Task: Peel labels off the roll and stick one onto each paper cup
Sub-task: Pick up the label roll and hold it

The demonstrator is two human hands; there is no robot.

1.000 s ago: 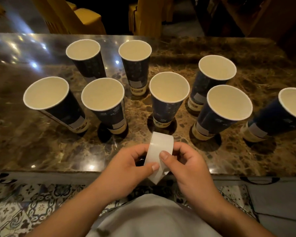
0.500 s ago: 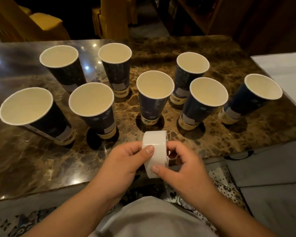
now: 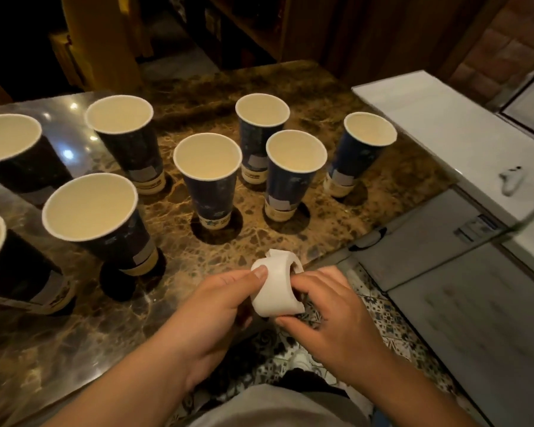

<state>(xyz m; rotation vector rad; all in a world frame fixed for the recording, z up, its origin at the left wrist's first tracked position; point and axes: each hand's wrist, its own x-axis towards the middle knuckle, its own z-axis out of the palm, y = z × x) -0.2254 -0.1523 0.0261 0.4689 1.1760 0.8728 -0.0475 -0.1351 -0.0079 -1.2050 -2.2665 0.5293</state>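
A white label roll (image 3: 276, 286) is held over the near edge of the marble table (image 3: 198, 260). My left hand (image 3: 216, 306) grips its left side, thumb on the outer face. My right hand (image 3: 327, 312) holds its right side and underside. A loose white end sticks up at the roll's top. Several dark blue paper cups stand upright and empty on the table: one straight ahead of the roll (image 3: 208, 177), one to its right (image 3: 293, 171), one far right (image 3: 364, 149), one closest on the left (image 3: 96, 217). Pale patches show low on most cups.
A white counter (image 3: 438, 124) and grey cabinet fronts (image 3: 444, 272) stand right of the table. Patterned floor tiles (image 3: 376, 315) lie below my hands. Dark wooden shelves (image 3: 244, 29) rise behind the table. More cups (image 3: 10, 146) crowd the left edge of view.
My view has swung to the right, so the cups sit further left. Both hands turned the roll; a loose end now stands up at its top.
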